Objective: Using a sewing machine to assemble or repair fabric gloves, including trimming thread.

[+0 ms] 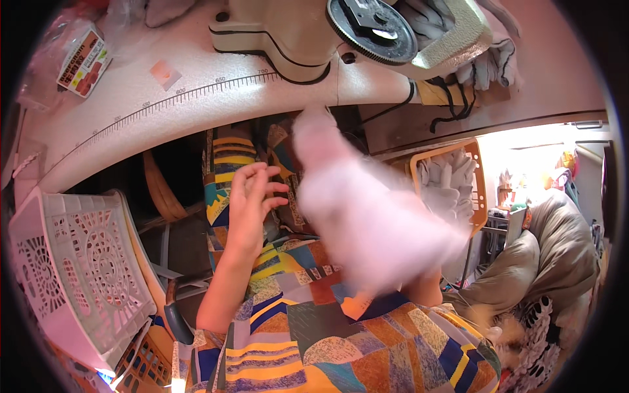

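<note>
My left hand (pixel 252 193) is raised over my lap, its fingers loosely curled and apart, with nothing in them. To its right a piece of white cloth (pixel 373 216) hangs in the air, badly smeared by motion. Its narrow, pinkish upper end reaches the front edge of the sewing table (pixel 229 98). My right forearm (pixel 424 288) runs up behind the cloth's lower right part. The cloth covers my right hand, so its fingers do not show. Over my lap lies a garment with a colourful patchwork print (pixel 321 321).
A sewing machine (pixel 282 39) with a black handwheel (pixel 372 29) stands on the table, grey cloth pieces (pixel 495 62) beside it. At right is an orange basket (pixel 483 190) of grey cloth pieces. A white plastic basket (pixel 85 262) stands left; a plastic-wrapped package (pixel 85 62) lies top left.
</note>
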A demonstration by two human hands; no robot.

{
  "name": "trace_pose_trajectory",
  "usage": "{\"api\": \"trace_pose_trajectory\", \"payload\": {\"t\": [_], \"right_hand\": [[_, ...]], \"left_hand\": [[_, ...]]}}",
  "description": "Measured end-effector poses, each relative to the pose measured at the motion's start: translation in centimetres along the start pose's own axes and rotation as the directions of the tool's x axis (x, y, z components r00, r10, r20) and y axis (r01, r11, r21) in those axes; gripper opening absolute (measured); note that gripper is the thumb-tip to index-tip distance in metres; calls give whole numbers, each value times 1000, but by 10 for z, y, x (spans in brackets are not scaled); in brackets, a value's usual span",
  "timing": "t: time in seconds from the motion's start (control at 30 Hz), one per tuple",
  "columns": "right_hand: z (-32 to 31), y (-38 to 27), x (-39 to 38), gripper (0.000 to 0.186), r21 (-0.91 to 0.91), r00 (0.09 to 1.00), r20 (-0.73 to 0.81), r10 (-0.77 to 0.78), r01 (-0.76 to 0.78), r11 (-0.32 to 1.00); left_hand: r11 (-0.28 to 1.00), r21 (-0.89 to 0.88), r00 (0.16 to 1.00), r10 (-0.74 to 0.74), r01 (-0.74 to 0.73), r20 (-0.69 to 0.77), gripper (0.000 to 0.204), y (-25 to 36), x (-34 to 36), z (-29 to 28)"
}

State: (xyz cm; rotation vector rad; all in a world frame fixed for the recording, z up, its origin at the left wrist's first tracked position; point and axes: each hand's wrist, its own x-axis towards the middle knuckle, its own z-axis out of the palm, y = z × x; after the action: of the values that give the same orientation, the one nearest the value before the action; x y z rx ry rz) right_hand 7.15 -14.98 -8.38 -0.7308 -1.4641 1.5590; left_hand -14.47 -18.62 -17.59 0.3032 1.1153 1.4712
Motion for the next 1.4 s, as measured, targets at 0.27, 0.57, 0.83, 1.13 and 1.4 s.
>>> {"api": "trace_pose_trajectory", "payload": {"t": [0.27,0.57,0.83,1.13,1.4], "right_hand": [[-1,17,15,31,-251,835,544,80,71,965],[30,30,33,44,53,975,-109,193,-188,981],[38,29,47,25,-129,984,19,175,-171,977],[43,30,52,25,-146,984,32,174,-168,975],[41,33,54,26,-103,975,61,211,-204,973]], "left_hand": [[947,-315,997,-52,67,55,36,11,-14,6],[962,79,939,235,-261,250,36,5,-28,13],[854,177,863,444,-489,240,29,51,-34,24],[873,114,877,457,-474,145,16,50,-30,31],[894,58,882,425,-444,205,15,50,-29,28]]}}
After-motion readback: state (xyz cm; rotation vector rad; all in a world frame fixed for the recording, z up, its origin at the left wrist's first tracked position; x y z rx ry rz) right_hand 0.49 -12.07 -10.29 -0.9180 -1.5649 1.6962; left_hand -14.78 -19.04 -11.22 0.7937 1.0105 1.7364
